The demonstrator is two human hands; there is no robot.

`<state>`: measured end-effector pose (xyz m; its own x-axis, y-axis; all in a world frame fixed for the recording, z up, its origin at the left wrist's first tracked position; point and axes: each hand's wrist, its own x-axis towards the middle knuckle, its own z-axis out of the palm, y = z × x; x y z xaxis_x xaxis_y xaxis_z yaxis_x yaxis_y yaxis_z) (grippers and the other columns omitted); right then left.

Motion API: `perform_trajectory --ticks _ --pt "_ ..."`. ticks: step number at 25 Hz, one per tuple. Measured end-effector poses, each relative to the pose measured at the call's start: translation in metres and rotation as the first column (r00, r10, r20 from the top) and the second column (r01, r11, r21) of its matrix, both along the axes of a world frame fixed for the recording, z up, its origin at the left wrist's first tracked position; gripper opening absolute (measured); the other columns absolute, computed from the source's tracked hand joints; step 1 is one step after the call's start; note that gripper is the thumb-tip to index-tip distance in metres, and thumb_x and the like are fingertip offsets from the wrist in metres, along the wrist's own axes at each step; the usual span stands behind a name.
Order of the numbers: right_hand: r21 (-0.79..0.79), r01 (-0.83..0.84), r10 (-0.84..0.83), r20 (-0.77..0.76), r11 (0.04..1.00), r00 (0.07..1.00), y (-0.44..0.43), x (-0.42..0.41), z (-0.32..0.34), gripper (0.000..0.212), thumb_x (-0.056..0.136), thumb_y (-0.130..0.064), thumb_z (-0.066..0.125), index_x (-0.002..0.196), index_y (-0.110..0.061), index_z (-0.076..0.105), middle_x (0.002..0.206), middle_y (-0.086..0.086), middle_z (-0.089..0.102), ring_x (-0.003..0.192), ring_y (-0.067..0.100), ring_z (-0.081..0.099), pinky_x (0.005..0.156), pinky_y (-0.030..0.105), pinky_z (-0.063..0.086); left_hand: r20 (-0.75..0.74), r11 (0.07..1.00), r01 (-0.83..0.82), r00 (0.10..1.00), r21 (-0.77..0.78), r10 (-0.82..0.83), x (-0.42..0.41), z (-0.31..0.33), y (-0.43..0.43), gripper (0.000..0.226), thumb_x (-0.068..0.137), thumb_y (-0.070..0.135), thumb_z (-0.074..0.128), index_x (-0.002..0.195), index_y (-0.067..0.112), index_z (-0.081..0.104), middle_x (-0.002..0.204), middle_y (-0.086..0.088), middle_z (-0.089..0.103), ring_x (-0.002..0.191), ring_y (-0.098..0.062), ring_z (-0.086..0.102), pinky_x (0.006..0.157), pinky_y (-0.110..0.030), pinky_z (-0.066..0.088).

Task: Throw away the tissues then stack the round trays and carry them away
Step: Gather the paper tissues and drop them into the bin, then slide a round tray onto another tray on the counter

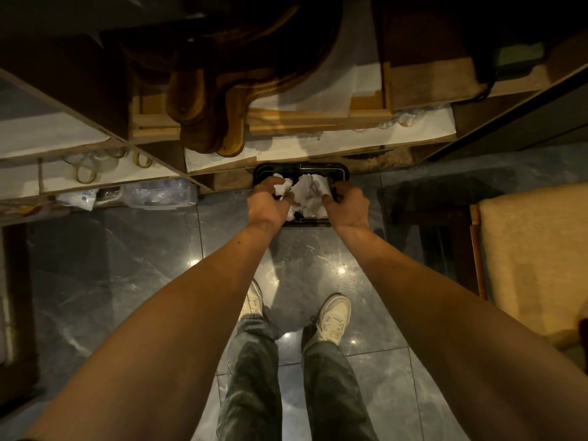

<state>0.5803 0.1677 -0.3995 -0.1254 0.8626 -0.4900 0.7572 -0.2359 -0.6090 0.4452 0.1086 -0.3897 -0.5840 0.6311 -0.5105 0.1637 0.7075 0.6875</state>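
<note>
Both my arms reach down over a black rectangular bin (340, 170) that stands on the floor against the shelving. Crumpled white tissues (310, 194) sit bunched over its opening. My left hand (269, 203) is closed around the tissues at their left side. My right hand (346, 206) grips the tissues at their right side. The bin's inside is mostly hidden by the tissues and my hands. No round trays can be made out for certain in this view.
Wooden shelves (222, 163) above the bin hold dark wooden boards (219, 90), glass mugs (86, 168) and plastic containers (159, 194). A cushioned chair (534, 259) stands at the right. My shoes (331, 316) are on the glossy grey tile floor.
</note>
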Motion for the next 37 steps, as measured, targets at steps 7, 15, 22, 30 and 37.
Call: perform_trajectory --ticks 7,15,22,30,37 --pt "0.025 -0.091 0.092 -0.023 0.996 0.996 -0.023 0.007 0.041 0.037 0.091 -0.016 0.057 0.127 -0.009 0.058 0.125 0.014 0.063 0.113 0.028 0.061 0.095 0.029 0.048 0.011 0.999 0.049 0.999 -0.008 -0.049 0.000 0.036 -0.026 0.028 0.093 0.019 0.059 0.119 0.010 0.062 0.119 -0.013 0.064 0.102 -0.020 0.061 0.084 -0.021 0.045" --pt "0.212 -0.318 0.332 -0.033 0.924 0.943 -0.067 0.031 0.181 0.038 0.097 -0.021 0.047 0.133 -0.011 0.053 0.128 0.012 0.057 0.115 0.025 0.055 0.094 0.032 0.042 -0.110 0.957 0.227 0.972 0.182 -0.209 0.005 0.167 -0.070 0.024 0.094 0.031 0.052 0.108 0.018 0.066 0.105 -0.004 0.068 0.098 -0.016 0.063 0.090 -0.036 0.052" --pt "0.305 -0.285 0.333 -0.117 0.908 0.936 -0.108 0.025 0.293 0.039 0.099 -0.027 0.046 0.136 -0.014 0.049 0.131 0.005 0.054 0.120 0.019 0.052 0.096 0.027 0.039 -0.222 0.902 0.270 0.954 0.338 -0.202 0.004 0.280 -0.112 0.026 0.093 0.033 0.051 0.110 0.019 0.065 0.107 0.001 0.064 0.100 -0.014 0.061 0.092 -0.039 0.051" --pt "0.505 -0.377 0.410 0.050 0.777 0.911 -0.101 -0.001 0.384 0.043 0.100 -0.030 0.044 0.141 -0.017 0.042 0.135 0.002 0.049 0.123 0.018 0.048 0.096 0.033 0.044 -0.541 0.774 0.519 0.794 0.364 -0.278 -0.056 0.384 -0.103 0.028 0.094 0.033 0.052 0.116 0.020 0.062 0.115 0.002 0.060 0.106 -0.010 0.056 0.091 -0.028 0.048" --pt "0.627 -0.300 0.296 0.114 0.719 0.948 -0.065 -0.020 0.415 0.048 0.097 -0.033 0.046 0.142 -0.015 0.041 0.133 0.005 0.047 0.119 0.022 0.049 0.096 0.040 0.048 -0.615 0.697 0.624 0.716 0.353 -0.330 -0.090 0.418 -0.073 0.033 0.094 0.038 0.051 0.122 0.022 0.059 0.122 0.001 0.056 0.111 -0.012 0.054 0.088 -0.027 0.047"
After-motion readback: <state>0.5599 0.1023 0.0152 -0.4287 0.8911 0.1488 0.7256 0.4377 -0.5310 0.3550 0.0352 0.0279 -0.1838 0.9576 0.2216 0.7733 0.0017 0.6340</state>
